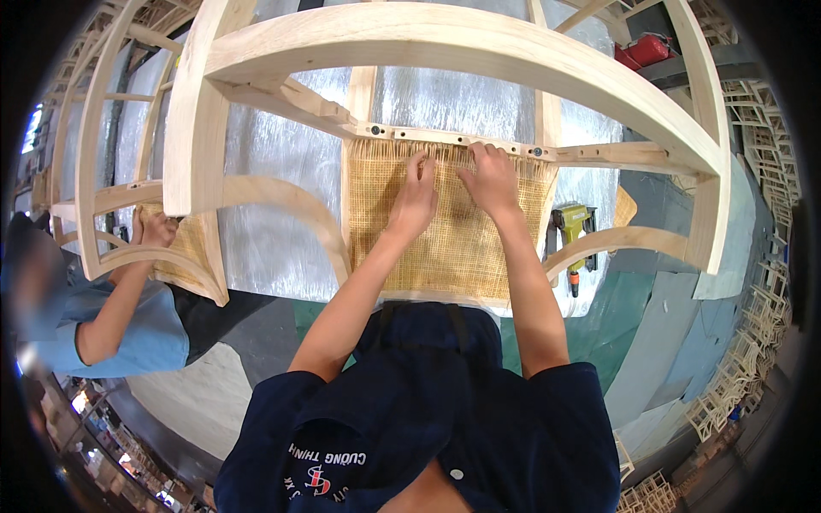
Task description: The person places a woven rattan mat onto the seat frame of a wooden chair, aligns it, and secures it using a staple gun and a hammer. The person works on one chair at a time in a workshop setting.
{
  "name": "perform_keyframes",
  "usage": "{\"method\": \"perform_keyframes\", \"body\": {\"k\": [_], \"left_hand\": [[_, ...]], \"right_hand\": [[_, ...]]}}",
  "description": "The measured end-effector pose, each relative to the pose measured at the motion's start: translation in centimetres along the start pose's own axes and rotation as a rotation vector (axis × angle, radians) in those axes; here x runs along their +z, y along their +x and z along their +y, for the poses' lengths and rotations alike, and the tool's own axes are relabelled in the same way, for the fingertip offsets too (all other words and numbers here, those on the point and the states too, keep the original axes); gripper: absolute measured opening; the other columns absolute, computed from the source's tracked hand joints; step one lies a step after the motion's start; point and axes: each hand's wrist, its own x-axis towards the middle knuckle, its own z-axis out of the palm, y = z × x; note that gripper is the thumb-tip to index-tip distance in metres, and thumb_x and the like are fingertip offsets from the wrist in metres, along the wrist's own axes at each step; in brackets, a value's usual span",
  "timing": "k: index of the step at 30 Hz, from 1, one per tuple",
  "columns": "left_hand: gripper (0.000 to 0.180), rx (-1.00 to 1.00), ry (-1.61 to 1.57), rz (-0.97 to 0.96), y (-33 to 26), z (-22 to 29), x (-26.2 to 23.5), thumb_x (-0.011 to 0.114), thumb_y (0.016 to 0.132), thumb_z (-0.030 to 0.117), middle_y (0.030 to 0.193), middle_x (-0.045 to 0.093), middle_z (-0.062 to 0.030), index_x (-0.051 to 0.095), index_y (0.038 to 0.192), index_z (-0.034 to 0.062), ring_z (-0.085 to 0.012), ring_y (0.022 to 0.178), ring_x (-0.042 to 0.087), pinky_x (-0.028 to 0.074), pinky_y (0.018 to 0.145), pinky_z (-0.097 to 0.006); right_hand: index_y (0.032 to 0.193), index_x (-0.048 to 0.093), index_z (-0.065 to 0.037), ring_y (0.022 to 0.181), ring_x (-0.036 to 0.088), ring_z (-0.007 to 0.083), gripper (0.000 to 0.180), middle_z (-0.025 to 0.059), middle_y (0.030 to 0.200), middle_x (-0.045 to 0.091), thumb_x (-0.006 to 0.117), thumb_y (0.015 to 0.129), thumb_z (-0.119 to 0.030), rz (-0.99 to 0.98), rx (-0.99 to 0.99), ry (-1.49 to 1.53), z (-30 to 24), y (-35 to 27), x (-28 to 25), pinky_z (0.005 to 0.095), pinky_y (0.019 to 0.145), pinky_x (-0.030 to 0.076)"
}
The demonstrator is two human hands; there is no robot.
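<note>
A panel of woven cane webbing [376, 214] lies stretched over the wooden chair frame [410, 38] in front of me. Loose strands fringe its far edge, along a wooden rail [428, 137] with dark screw holes. My left hand [416, 198] is closed in a pinch on the cane near that fringe. Just to its right, my right hand [494, 179] has its fingers bent over the frayed edge, the thumb lower on the weave. The fingertips partly hide the strands they grip. A green nail gun [573, 224] lies right of the panel.
The frame's curved arms and legs rise on both sides of my forearms. Beneath it is a surface wrapped in shiny plastic film [278, 235]. At the left a co-worker in a blue shirt [128, 342] handles another cane-panelled frame [192, 244]. A red object [643, 51] sits far right.
</note>
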Motion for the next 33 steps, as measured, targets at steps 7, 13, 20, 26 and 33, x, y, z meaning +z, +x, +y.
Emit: {"method": "perform_keyframes", "body": {"k": [7, 13, 20, 26, 33], "left_hand": [[0.045, 0.057, 0.227, 0.051, 2.7, 0.3, -0.8, 0.076, 0.086, 0.013, 0.138, 0.049, -0.0143, 0.059, 0.125, 0.0009, -0.0252, 0.067, 0.065, 0.057, 0.063, -0.040], [0.045, 0.205, 0.281, 0.089, 5.0, 0.3, -1.9, 0.086, 0.076, 0.022, 0.127, 0.053, -0.0059, 0.066, 0.113, 0.0081, -0.0249, 0.106, 0.058, 0.044, 0.093, -0.042], [0.043, 0.252, 0.234, -0.043, 6.5, 0.2, -3.5, 0.088, 0.074, 0.027, 0.147, 0.044, -0.0041, 0.070, 0.110, 0.0129, -0.0281, 0.136, 0.038, 0.027, 0.108, -0.056], [0.038, 0.286, 0.385, -0.215, 7.3, 0.4, -3.7, 0.082, 0.081, 0.034, 0.164, 0.029, -0.0037, 0.076, 0.113, 0.0139, -0.0314, 0.151, 0.023, 0.018, 0.116, -0.065], [0.031, 0.274, 0.390, -0.330, 7.7, 0.0, -3.9, 0.079, 0.084, 0.037, 0.166, 0.026, -0.0041, 0.079, 0.105, 0.0132, -0.0317, 0.154, 0.017, 0.012, 0.119, -0.068]], "right_hand": [[0.119, 0.064, -0.004, 0.106, 0.064, 0.0315, 0.052, 0.0137, 0.106, 0.071, 0.086, 0.077, -0.026, -0.010, 0.021, -0.103, -0.2, 0.2, 0.2, 0.0465, 0.092, 0.048], [0.111, 0.063, -0.007, 0.105, 0.064, 0.0306, 0.048, 0.0120, 0.104, 0.071, 0.088, 0.075, -0.024, 0.040, 0.114, -0.221, -1.3, 0.0, 1.3, 0.0470, 0.089, 0.047], [0.103, 0.060, -0.005, 0.098, 0.064, 0.0275, 0.042, 0.0119, 0.098, 0.068, 0.088, 0.072, -0.010, 0.076, 0.124, 0.284, 0.8, 0.4, 2.1, 0.0441, 0.084, 0.049], [0.105, 0.059, -0.003, 0.078, 0.054, 0.0147, 0.040, 0.0062, 0.093, 0.064, 0.085, 0.075, -0.002, 0.117, 0.118, 0.611, 1.7, 0.6, 3.1, 0.0310, 0.073, 0.049], [0.112, 0.067, 0.001, 0.074, 0.047, 0.0103, 0.037, 0.0026, 0.087, 0.062, 0.084, 0.079, -0.003, 0.015, 0.189, 0.653, 2.2, 0.1, 2.6, 0.0260, 0.069, 0.047]]}}
